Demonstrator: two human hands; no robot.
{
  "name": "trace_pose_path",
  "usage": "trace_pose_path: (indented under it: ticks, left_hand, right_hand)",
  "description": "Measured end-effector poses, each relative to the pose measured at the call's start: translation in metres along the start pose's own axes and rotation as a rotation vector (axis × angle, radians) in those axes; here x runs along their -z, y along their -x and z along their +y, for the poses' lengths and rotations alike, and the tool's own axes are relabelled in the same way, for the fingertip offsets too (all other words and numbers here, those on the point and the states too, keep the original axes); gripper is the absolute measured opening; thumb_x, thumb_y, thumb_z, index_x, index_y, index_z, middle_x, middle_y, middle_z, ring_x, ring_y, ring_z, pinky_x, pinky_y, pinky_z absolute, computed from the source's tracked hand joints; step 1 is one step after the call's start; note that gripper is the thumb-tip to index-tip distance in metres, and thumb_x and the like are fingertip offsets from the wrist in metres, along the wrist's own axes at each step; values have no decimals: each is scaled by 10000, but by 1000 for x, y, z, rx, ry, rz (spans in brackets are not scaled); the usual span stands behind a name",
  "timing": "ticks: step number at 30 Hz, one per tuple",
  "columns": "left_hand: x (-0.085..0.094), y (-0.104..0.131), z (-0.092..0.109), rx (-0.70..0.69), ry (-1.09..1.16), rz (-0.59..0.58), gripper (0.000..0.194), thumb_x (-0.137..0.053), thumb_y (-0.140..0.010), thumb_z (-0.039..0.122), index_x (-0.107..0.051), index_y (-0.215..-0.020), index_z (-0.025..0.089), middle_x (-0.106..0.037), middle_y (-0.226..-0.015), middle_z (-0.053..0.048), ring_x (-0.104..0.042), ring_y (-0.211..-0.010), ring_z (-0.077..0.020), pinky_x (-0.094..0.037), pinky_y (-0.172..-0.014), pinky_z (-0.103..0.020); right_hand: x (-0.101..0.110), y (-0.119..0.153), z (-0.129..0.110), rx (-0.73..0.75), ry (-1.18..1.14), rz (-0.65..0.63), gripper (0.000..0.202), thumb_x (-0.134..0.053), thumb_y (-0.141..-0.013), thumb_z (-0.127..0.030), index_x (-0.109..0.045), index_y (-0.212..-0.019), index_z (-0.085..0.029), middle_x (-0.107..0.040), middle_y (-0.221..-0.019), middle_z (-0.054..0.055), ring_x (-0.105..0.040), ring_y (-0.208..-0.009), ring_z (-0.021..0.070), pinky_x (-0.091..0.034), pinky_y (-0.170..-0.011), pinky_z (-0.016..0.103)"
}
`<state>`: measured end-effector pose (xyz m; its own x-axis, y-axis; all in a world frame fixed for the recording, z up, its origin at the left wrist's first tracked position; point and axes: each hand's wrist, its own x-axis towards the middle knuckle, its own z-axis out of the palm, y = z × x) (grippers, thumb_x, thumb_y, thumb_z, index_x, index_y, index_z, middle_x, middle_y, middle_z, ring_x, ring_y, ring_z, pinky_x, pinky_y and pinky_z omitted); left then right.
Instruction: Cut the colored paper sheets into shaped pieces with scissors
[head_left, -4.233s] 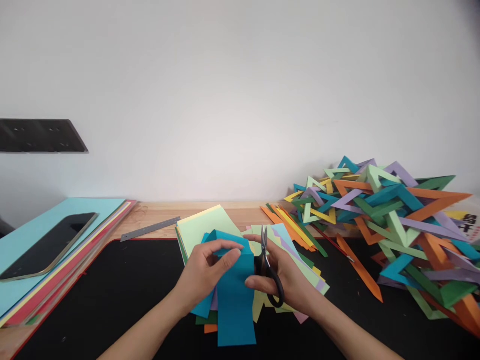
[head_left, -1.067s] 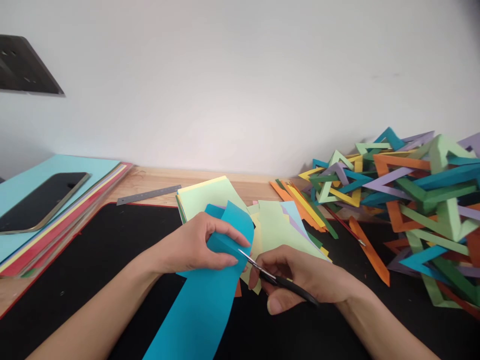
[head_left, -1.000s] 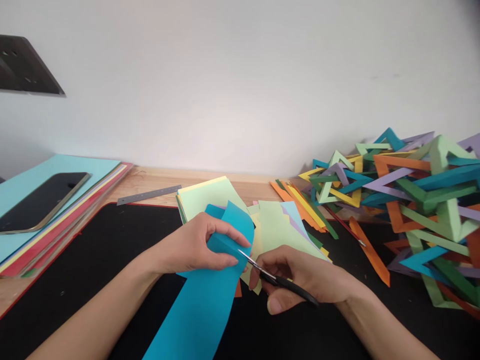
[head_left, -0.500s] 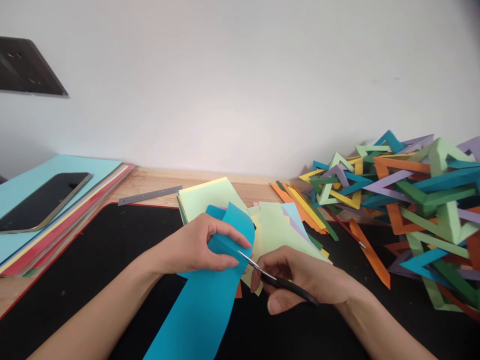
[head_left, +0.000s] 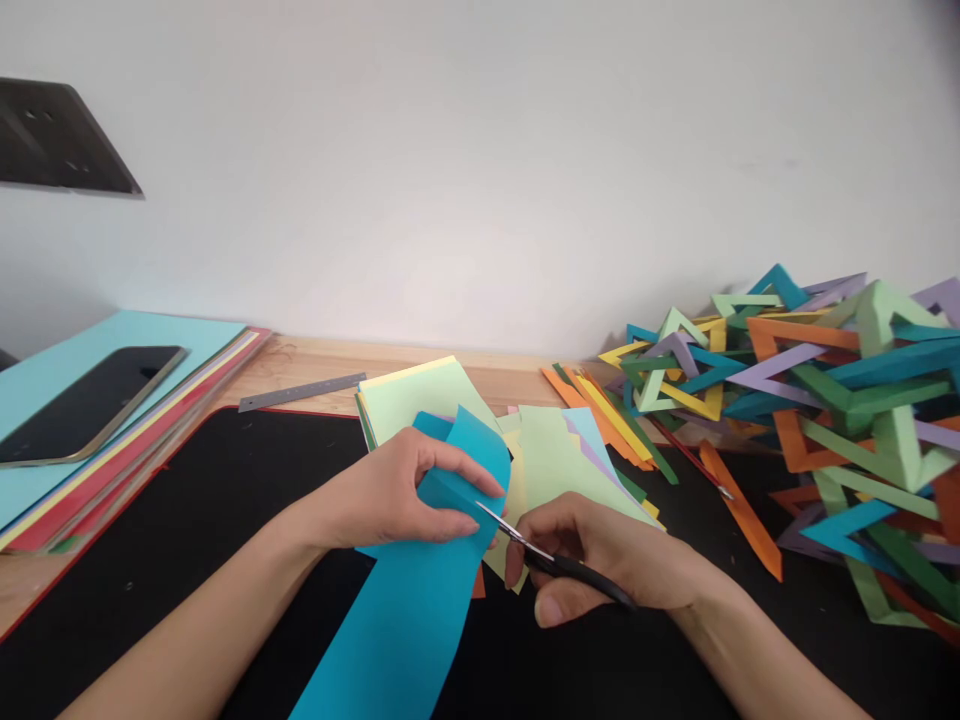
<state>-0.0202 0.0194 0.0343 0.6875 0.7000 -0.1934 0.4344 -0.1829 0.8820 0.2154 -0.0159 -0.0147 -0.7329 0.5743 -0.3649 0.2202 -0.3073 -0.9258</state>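
Between thumb and fingers, my left hand (head_left: 409,490) pinches a sheet of blue paper (head_left: 401,615), whose upper part curls up and whose long lower part hangs toward me. My right hand (head_left: 596,555) grips black-handled scissors (head_left: 566,568). The scissors' silver blades lie at the right part of the blue paper, close to my left thumb and index finger, with the tip showing on the paper. Behind my hands are a stack of pale green and yellow sheets (head_left: 412,395) and a looser pile of pale green, purple and light blue paper (head_left: 547,455).
Left, a phone (head_left: 90,400) rests on large coloured sheets (head_left: 199,320). A metal ruler (head_left: 300,392) lies near the wall. Orange and yellow strips (head_left: 607,415) sit beside a heap of folded paper frames (head_left: 862,400) on the right. A black mat (head_left: 187,560) covers the wooden table.
Almost nothing differs. The whole view has shifted slightly, while both hands, the scissors and the blue paper keep nearly the same positions.
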Motion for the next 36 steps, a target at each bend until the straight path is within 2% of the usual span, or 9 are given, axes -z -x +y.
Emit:
trace_pose_path:
  ticks: [4, 7, 11, 16, 24, 36]
  left_hand:
    - [0, 0, -2, 4, -21, 1, 237, -671, -758, 322, -718, -987, 281, -555, -615, 41, -332, -475, -66, -234, -423, -192]
    - [0, 0, -2, 8, -18, 0, 249, -673, -754, 329, -717, -995, 281, -574, -633, 35, -349, -483, -70, -251, -430, -192]
    - [0, 1, 0, 3, -5, 4, 251, -679, -743, 293, -719, -988, 253, -540, -604, 45, -342, -479, -67, -251, -430, -189]
    - [-2, 1, 2, -3, 8, -2, 264, -680, -733, 279, -718, -987, 217, -447, -538, 72, -258, -439, -57, -221, -413, -198]
    - [-3, 0, 3, -10, 18, 11, 263, -675, -718, 234, -724, -974, 207, -441, -543, 78, -272, -446, -57, -269, -454, -198]
    - [-3, 1, 4, -8, 3, 7, 263, -676, -720, 251, -723, -975, 210, -426, -536, 82, -256, -446, -55, -258, -447, -191]
  right_hand:
    - [1, 0, 0, -4, 17, 3, 307, -782, -688, -319, -670, -897, -124, -532, -636, -26, -403, -569, 77, -279, -527, 202]
    - [1, -1, 0, -8, 10, -4, 325, -785, -680, -341, -667, -892, -124, -546, -649, -19, -421, -579, 82, -293, -538, 203]
    - [1, -1, -1, -7, -1, -2, 340, -788, -672, -362, -668, -892, -132, -525, -661, -26, -401, -583, 79, -282, -539, 204]
    - [-1, -2, -4, 17, -16, -11, 325, -800, -660, -309, -671, -903, -136, -505, -656, -35, -395, -593, 79, -283, -541, 201]
    - [-4, -3, -9, 16, -40, -16, 368, -818, -624, -336, -664, -887, -130, -521, -671, -32, -423, -600, 86, -348, -580, 208]
    - [-2, -3, -7, 0, 2, -5, 390, -808, -634, -384, -668, -885, -121, -510, -642, -33, -402, -566, 72, -270, -517, 199]
